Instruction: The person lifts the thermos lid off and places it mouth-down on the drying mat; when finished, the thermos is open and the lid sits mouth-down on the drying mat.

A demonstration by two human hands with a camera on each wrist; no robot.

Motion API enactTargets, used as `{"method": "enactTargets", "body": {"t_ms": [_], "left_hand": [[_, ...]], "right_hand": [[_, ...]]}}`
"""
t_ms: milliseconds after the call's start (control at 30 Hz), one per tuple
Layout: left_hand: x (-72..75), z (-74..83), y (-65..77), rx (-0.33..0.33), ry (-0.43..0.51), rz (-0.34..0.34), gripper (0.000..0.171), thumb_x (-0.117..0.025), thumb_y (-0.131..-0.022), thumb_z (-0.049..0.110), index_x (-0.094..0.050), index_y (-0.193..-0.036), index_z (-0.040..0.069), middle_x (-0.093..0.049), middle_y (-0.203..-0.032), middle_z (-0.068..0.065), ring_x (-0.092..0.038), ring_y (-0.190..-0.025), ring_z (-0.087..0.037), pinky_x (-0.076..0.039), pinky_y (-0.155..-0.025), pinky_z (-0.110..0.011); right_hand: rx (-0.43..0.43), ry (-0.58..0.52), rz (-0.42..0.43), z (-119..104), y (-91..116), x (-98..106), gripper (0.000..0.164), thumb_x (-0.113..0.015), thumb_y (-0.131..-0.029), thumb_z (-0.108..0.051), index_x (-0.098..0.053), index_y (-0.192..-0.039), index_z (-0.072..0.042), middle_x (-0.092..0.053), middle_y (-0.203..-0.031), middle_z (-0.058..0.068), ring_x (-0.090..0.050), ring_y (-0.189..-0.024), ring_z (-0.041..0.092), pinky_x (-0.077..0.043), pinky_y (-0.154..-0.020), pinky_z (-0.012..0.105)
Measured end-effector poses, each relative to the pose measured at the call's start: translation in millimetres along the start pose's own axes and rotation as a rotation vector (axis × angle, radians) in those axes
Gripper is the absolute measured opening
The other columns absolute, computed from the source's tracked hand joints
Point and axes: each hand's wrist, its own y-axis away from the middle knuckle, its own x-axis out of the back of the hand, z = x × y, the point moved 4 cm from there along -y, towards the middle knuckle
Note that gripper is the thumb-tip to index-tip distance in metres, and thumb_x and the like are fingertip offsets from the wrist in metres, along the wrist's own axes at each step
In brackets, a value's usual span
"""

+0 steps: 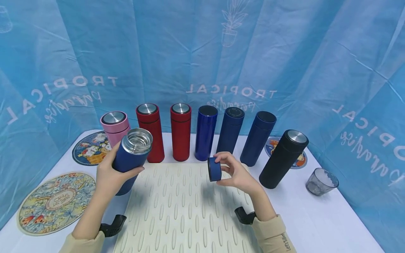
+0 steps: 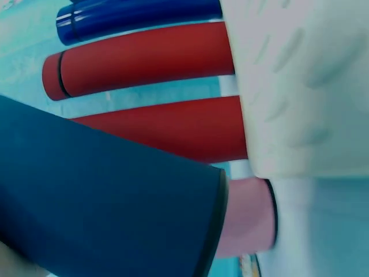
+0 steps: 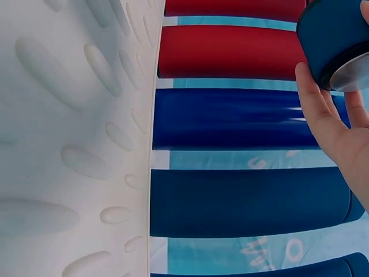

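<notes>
In the head view my left hand (image 1: 109, 175) grips a blue thermos flask (image 1: 128, 161) whose top is uncovered, showing the silver threaded mouth. It is held slightly tilted, in front of the pink flask. Its blue body (image 2: 109, 190) fills much of the left wrist view. Between thumb and fingers my right hand (image 1: 235, 172) holds a blue lid (image 1: 215, 169) turned on its side, above the ridged cream mat (image 1: 177, 207). The lid (image 3: 337, 34) shows a metal end in the right wrist view. Flask and lid are apart.
Along the back stand a pink flask (image 1: 115, 126), red flasks (image 1: 181, 137), a shiny blue flask (image 1: 205, 137), dark blue flasks (image 1: 257, 140) and a black flask (image 1: 280, 161). A glass cup (image 1: 322, 181) tilts at right. Round patterned mats (image 1: 57, 203) lie at the left.
</notes>
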Motion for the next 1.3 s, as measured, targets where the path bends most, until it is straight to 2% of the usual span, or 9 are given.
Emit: {"method": "enactTargets", "body": {"t_ms": [233, 433, 600, 700, 800, 933, 1033, 1133, 1300], "left_hand": [[15.8, -23.4, 5.5, 0.149, 0.045, 0.044, 0.088, -0.078, -0.073, 0.016, -0.027, -0.144, 0.012, -0.04, -0.137, -0.018, -0.037, -0.121, -0.037, -0.032, -0.096, -0.063], [25.1, -33.4, 7.2, 0.22, 0.068, 0.066, 0.088, -0.075, -0.077, 0.018, -0.02, -0.146, 0.019, -0.035, -0.141, -0.013, -0.034, -0.128, -0.034, -0.031, -0.103, -0.054], [29.1, -35.9, 9.8, 0.242, 0.075, 0.095, 0.088, -0.074, -0.078, 0.02, -0.02, -0.146, 0.023, -0.033, -0.143, -0.014, -0.032, -0.131, -0.03, -0.025, -0.107, -0.052], [29.4, -44.1, 10.7, 0.263, 0.082, 0.117, 0.087, -0.075, -0.077, 0.02, -0.021, -0.145, 0.023, -0.033, -0.143, -0.013, -0.032, -0.13, -0.03, -0.024, -0.107, -0.053], [28.6, -68.0, 8.0, 0.251, 0.094, 0.147, 0.087, -0.076, -0.076, 0.02, -0.023, -0.144, 0.027, -0.034, -0.144, -0.009, -0.033, -0.131, -0.028, -0.024, -0.108, -0.051], [27.2, -109.2, 2.2, 0.217, 0.094, 0.174, 0.091, -0.079, -0.073, 0.025, -0.022, -0.143, 0.037, -0.033, -0.144, 0.001, -0.034, -0.131, -0.022, -0.027, -0.106, -0.051], [27.2, -127.2, 0.4, 0.222, 0.091, 0.183, 0.094, -0.08, -0.07, 0.03, -0.02, -0.141, 0.043, -0.032, -0.144, 0.007, -0.033, -0.131, -0.02, -0.029, -0.104, -0.053], [27.8, -134.6, -0.1, 0.236, 0.071, 0.187, 0.094, -0.08, -0.07, 0.034, -0.019, -0.141, 0.043, -0.031, -0.145, 0.007, -0.031, -0.133, -0.021, -0.029, -0.104, -0.054], [28.7, -134.8, 2.6, 0.246, 0.058, 0.188, 0.094, -0.08, -0.071, 0.032, -0.019, -0.143, 0.039, -0.03, -0.146, -0.001, -0.029, -0.134, -0.028, -0.024, -0.106, -0.055]], "right_hand": [[0.011, -0.014, -0.014, 0, 0, 0, 0.057, -0.069, -0.067, 0.014, -0.042, -0.115, 0.0, -0.031, -0.135, 0.013, -0.041, -0.12, 0.031, -0.041, -0.099, 0.031], [0.008, 0.0, -0.012, 0, 0, 1, 0.057, -0.069, -0.067, 0.013, -0.041, -0.116, 0.0, -0.032, -0.135, 0.013, -0.041, -0.121, 0.03, -0.039, -0.1, 0.033], [0.001, 0.0, -0.01, 0, 0, 1, 0.058, -0.069, -0.067, 0.014, -0.042, -0.116, -0.001, -0.033, -0.135, 0.013, -0.04, -0.122, 0.029, -0.039, -0.101, 0.035], [0.0, -0.003, -0.009, 0, 0, 1, 0.058, -0.069, -0.067, 0.014, -0.042, -0.116, 0.0, -0.033, -0.135, 0.013, -0.04, -0.122, 0.029, -0.039, -0.101, 0.034], [-0.001, -0.003, -0.011, 1, 0, 1, 0.058, -0.069, -0.068, 0.014, -0.042, -0.116, 0.0, -0.033, -0.135, 0.013, -0.041, -0.122, 0.029, -0.039, -0.101, 0.034], [-0.006, 0.006, -0.008, 1, 0, 1, 0.057, -0.069, -0.067, 0.013, -0.042, -0.116, -0.001, -0.033, -0.135, 0.012, -0.041, -0.121, 0.029, -0.039, -0.101, 0.036], [-0.009, 0.008, -0.005, 1, 0, 1, 0.058, -0.069, -0.067, 0.013, -0.042, -0.116, -0.001, -0.032, -0.135, 0.012, -0.041, -0.121, 0.029, -0.038, -0.101, 0.037], [-0.011, 0.005, -0.004, 1, 0, 1, 0.057, -0.069, -0.067, 0.013, -0.042, -0.116, -0.001, -0.032, -0.135, 0.012, -0.041, -0.12, 0.029, -0.038, -0.101, 0.038], [-0.018, 0.001, -0.004, 0, 0, 1, 0.057, -0.069, -0.067, 0.013, -0.042, -0.116, -0.001, -0.032, -0.135, 0.012, -0.041, -0.12, 0.03, -0.039, -0.1, 0.036]]}}
